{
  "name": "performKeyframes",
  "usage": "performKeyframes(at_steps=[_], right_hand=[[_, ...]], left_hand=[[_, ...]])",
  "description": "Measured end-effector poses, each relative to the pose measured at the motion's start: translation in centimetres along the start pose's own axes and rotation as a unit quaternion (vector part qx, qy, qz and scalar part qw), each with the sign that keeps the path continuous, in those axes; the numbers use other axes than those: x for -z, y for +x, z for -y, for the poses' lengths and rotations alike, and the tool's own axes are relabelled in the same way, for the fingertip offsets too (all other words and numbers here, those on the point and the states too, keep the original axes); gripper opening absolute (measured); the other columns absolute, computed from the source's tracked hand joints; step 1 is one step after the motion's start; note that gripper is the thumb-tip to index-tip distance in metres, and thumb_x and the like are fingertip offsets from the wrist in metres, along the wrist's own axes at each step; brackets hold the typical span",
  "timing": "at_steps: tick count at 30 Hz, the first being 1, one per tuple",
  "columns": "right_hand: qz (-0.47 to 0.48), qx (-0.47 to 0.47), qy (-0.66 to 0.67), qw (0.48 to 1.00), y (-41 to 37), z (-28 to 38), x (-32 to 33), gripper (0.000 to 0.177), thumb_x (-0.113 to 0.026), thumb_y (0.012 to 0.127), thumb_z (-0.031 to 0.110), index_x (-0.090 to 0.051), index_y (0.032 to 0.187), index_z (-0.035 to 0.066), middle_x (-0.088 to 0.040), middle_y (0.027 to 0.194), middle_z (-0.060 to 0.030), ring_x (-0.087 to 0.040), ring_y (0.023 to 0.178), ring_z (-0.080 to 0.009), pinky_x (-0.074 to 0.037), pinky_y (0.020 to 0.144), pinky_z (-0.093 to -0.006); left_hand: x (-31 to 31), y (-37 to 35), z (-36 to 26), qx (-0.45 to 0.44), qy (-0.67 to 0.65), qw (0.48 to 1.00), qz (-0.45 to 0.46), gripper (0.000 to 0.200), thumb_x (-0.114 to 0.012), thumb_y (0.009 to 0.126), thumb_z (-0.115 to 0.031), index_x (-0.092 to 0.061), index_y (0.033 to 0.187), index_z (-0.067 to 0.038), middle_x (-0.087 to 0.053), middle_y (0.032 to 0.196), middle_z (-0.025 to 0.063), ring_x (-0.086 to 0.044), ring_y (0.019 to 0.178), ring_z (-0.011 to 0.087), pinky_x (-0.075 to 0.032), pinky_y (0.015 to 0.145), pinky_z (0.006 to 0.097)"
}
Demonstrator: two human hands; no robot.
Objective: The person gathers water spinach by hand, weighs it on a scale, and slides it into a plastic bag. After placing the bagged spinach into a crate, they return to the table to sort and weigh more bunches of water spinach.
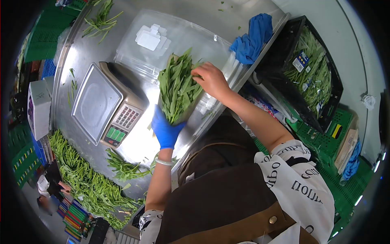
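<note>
A bunch of leafy greens [178, 83] is held over the steel table, leaves toward the far side and cut stems toward me. My left hand [165, 129], in a blue glove, is closed around the stem end, its thumb up along the left side. At the upper right edge of the leaves is my bare right hand [211, 80], fingers curled in a pinch; what lies between the fingertips is hidden. Just beyond the bunch lies a stack of clear plastic bags [178, 30], with white labels [149, 38] on it.
Left of the bunch stands a weighing scale [99, 101]. A big heap of loose greens [85, 175] covers the near left of the steel table [162, 10]. A blue cloth [254, 38] lies at the right edge, beside a black crate [270, 61] of bagged greens. Another person [50, 181] is at lower left.
</note>
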State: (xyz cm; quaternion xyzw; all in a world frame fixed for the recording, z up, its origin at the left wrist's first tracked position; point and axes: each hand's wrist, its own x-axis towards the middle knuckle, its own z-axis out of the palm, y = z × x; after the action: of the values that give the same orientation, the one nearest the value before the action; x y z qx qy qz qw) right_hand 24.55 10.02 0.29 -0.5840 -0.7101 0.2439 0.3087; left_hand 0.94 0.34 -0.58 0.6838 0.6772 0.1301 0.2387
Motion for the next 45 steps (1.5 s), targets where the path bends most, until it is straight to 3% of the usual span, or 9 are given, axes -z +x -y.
performKeyframes(at_steps=[8,11,15,22,24,29,41,43,45], right_hand=[[0.096,0.075,-0.074,0.990,2.1,-0.4,-3.2,0.016,-0.070,0.073,0.012,-0.065,0.087,0.009,-0.057,0.082,-0.0054,-0.052,0.085,-0.0257,-0.042,0.082,-0.0384],[0.083,0.047,0.038,0.995,2.5,-0.7,-2.9,0.015,-0.068,0.076,0.010,-0.064,0.091,0.007,-0.061,0.081,-0.0064,-0.056,0.082,-0.0246,-0.045,0.079,-0.0357],[-0.008,-0.260,0.263,0.929,1.9,-0.9,-2.0,0.014,-0.064,0.083,0.011,-0.061,0.093,0.001,-0.067,0.082,-0.0113,-0.064,0.074,-0.0214,-0.049,0.069,-0.0312],[0.036,-0.019,0.122,0.992,1.0,-0.2,0.6,0.011,-0.065,0.081,0.010,-0.059,0.085,0.002,-0.065,0.091,-0.0055,-0.059,0.070,-0.0169,-0.046,0.064,-0.0292],[0.068,-0.112,0.322,0.938,1.3,0.1,0.6,0.010,-0.060,0.082,0.008,-0.053,0.078,0.003,-0.064,0.093,-0.0076,-0.058,0.068,-0.0169,-0.044,0.058,-0.0301],[0.115,-0.321,0.679,0.651,1.6,1.4,0.6,0.004,-0.053,0.086,0.006,-0.049,0.085,0.007,-0.062,0.083,-0.0096,-0.054,0.062,-0.0141,-0.040,0.051,-0.0261],[0.156,-0.301,0.589,0.734,0.1,1.1,5.2,0.010,-0.055,0.092,0.014,-0.050,0.092,0.005,-0.044,0.052,-0.0033,-0.043,0.043,-0.0130,-0.030,0.040,-0.0254],[0.306,-0.274,0.472,0.780,-1.7,-0.6,9.4,0.013,-0.055,0.091,0.014,-0.057,0.087,0.002,-0.058,0.060,-0.0070,-0.052,0.046,-0.0156,-0.039,0.044,-0.0252],[0.525,-0.270,0.271,0.760,-4.0,-1.7,11.7,0.014,-0.060,0.084,0.015,-0.061,0.083,0.001,-0.062,0.064,-0.0085,-0.060,0.053,-0.0171,-0.044,0.048,-0.0252]], left_hand=[[-0.3,-0.1,0.0,-0.005,0.001,1.000,-0.009,0.119,-0.088,0.050,-0.035,-0.023,0.141,0.004,-0.042,0.131,0.0274,-0.045,0.117,0.0428,-0.037,0.098,0.0459],[-0.2,-0.1,0.2,0.003,-0.004,1.000,-0.003,0.119,-0.088,0.051,-0.036,-0.022,0.142,0.003,-0.039,0.135,0.0281,-0.043,0.120,0.0432,-0.036,0.100,0.0462],[-0.3,0.0,-0.3,-0.028,0.020,0.999,-0.040,0.113,-0.087,0.049,-0.035,-0.029,0.138,0.006,-0.047,0.127,0.0257,-0.048,0.113,0.0418,-0.038,0.096,0.0461],[-0.5,-0.2,0.1,-0.003,0.007,1.000,-0.009,0.118,-0.087,0.052,-0.039,-0.023,0.142,0.001,-0.037,0.137,0.0270,-0.040,0.122,0.0423,-0.034,0.101,0.0472],[-0.6,-0.2,0.3,-0.005,0.004,1.000,-0.014,0.118,-0.087,0.052,-0.039,-0.022,0.142,0.001,-0.037,0.137,0.0270,-0.040,0.123,0.0421,-0.034,0.101,0.0474],[-0.6,-0.2,0.2,0.013,0.014,1.000,-0.006,0.118,-0.087,0.052,-0.038,-0.022,0.143,0.000,-0.035,0.139,0.0259,-0.038,0.124,0.0415,-0.033,0.102,0.0472],[-0.3,-0.4,-0.2,0.002,0.019,0.999,-0.028,0.117,-0.088,0.049,-0.033,-0.024,0.141,0.002,-0.039,0.135,0.0262,-0.042,0.121,0.0409,-0.034,0.100,0.0462],[0.0,-0.3,-0.4,-0.003,0.025,0.999,-0.035,0.117,-0.088,0.048,-0.031,-0.025,0.140,0.004,-0.042,0.133,0.0269,-0.044,0.119,0.0408,-0.036,0.098,0.0459],[0.1,-0.2,-0.8,-0.003,0.031,0.999,-0.039,0.117,-0.088,0.048,-0.030,-0.025,0.140,0.004,-0.042,0.132,0.0273,-0.045,0.117,0.0406,-0.037,0.097,0.0457]])
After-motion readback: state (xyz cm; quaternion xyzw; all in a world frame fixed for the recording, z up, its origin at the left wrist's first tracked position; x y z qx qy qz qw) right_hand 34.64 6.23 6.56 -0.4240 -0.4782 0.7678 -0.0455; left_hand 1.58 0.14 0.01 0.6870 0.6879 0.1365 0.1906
